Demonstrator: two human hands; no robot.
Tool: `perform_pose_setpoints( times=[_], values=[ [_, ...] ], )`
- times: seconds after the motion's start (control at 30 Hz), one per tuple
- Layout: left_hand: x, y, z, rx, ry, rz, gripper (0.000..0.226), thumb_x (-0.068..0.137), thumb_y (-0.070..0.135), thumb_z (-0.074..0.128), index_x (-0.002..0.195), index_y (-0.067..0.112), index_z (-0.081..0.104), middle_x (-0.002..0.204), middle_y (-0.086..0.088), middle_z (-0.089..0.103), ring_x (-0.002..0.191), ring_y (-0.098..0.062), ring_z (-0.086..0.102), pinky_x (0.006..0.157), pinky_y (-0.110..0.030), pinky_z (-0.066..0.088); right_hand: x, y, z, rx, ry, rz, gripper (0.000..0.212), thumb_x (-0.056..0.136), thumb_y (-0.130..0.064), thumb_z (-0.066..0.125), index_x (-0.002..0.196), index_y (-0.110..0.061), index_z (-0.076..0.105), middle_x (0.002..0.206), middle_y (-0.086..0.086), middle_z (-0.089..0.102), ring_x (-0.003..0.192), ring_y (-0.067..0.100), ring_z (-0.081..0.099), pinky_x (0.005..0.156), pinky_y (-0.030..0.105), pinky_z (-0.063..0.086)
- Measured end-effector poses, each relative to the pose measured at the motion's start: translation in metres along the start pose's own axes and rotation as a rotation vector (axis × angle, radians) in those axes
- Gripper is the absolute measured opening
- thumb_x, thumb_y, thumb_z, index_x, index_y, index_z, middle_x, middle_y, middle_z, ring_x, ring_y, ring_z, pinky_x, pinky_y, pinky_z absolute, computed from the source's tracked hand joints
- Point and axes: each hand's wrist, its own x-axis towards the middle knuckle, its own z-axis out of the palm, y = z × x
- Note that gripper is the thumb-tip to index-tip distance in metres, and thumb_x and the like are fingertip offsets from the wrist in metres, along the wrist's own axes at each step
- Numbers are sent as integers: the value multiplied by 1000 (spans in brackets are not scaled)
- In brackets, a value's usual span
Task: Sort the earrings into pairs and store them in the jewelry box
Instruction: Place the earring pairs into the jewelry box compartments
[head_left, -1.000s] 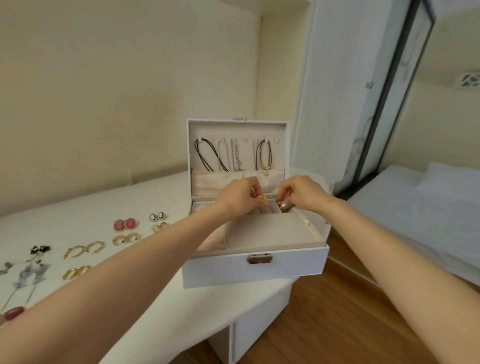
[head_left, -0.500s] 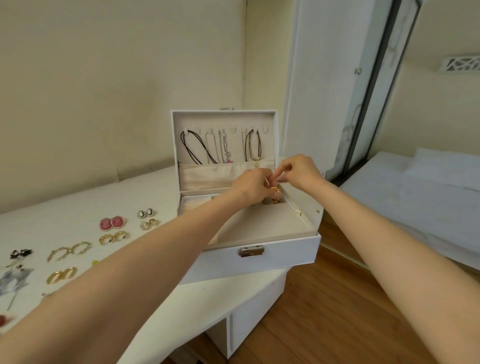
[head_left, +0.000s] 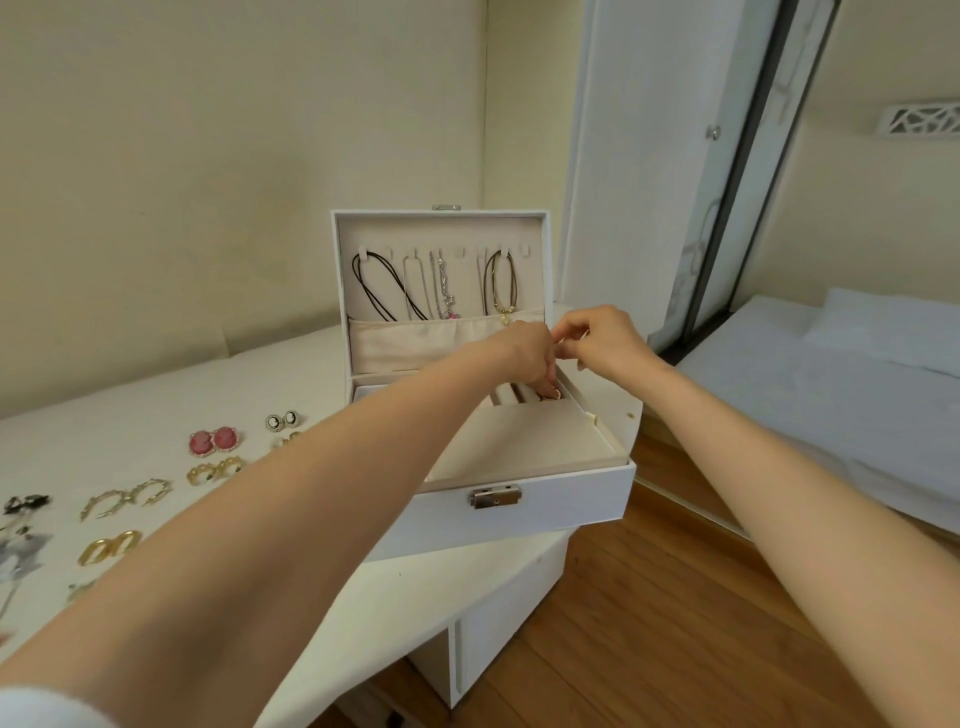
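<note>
A white jewelry box (head_left: 571, 499) stands open on the white table (head_left: 130, 410), with necklaces hanging inside its lid. My left hand (head_left: 530, 358) reaches into the back ring-roll slots and presses a gold earring (head_left: 553, 394) down there. My right hand (head_left: 605, 340) hovers just above and to the right, its fingertips pinched together; I cannot tell whether it holds anything. Earring pairs lie in rows left of the box: pink round studs (head_left: 214, 440), cameo studs (head_left: 282, 419), gold ornate hoops (head_left: 214, 470), spiky gold hoops (head_left: 126, 498) and oval gold hoops (head_left: 108, 547).
Black and grey dangling earrings (head_left: 23, 525) lie at the table's left edge. The table ends just right of the box, above a wooden floor (head_left: 649, 623). A bed (head_left: 831, 395) with white sheets and a mirrored wardrobe door stand to the right.
My left hand has moved down into the back slots with the gold earring. My right hand has lifted up and away from the box. The camera view has shifted.
</note>
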Motion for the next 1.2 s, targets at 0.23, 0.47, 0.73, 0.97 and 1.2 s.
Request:
perform_pose_setpoints(
  times=[0.23, 0.47, 0.73, 0.97, 1.2],
  values=[
    [-1, 4, 10, 147, 133, -45, 23, 89, 17, 50, 109, 14, 61, 112, -7, 62, 101, -27, 59, 76, -35, 46, 0, 1, 3, -8, 27, -4, 16, 85, 1, 61, 85, -12, 69, 71, -4, 59, 59, 5, 54, 52, 13, 47],
    [-13, -4, 9, 70, 200, -34, 21, 90, 28, 55, 103, 13, 63, 109, -6, 64, 103, -26, 58, 76, -32, 43, -2, -1, 4, 11, 39, -24, 8, 86, -8, 64, 87, -14, 70, 80, 4, 64, 66, 13, 57, 53, 12, 47],
    [-100, -52, -30, -153, 747, -63, 20, 90, 24, 53, 108, 15, 51, 95, 5, 62, 89, -19, 58, 69, -31, 42, -14, -66, 36, 40, -72, -185, 10, 85, -13, 64, 87, -20, 70, 73, -2, 64, 66, 4, 55, 63, 19, 42],
    [-196, -164, -53, -204, 633, -278, 5, 88, 18, 57, 90, 21, 53, 79, 4, 65, 72, -19, 58, 72, -36, 49, -38, -158, 109, -1, -351, -452, 9, 83, -16, 65, 87, -22, 71, 73, -9, 62, 63, 0, 52, 63, 20, 43],
    [-228, -234, -39, -122, 501, -539, 13, 84, 22, 65, 94, 16, 61, 96, -3, 66, 85, -19, 58, 77, -34, 47, -21, -207, 194, -194, -503, -483, 23, 87, -20, 64, 108, -14, 69, 109, 1, 67, 99, 16, 60, 91, 34, 49]
  ],
)
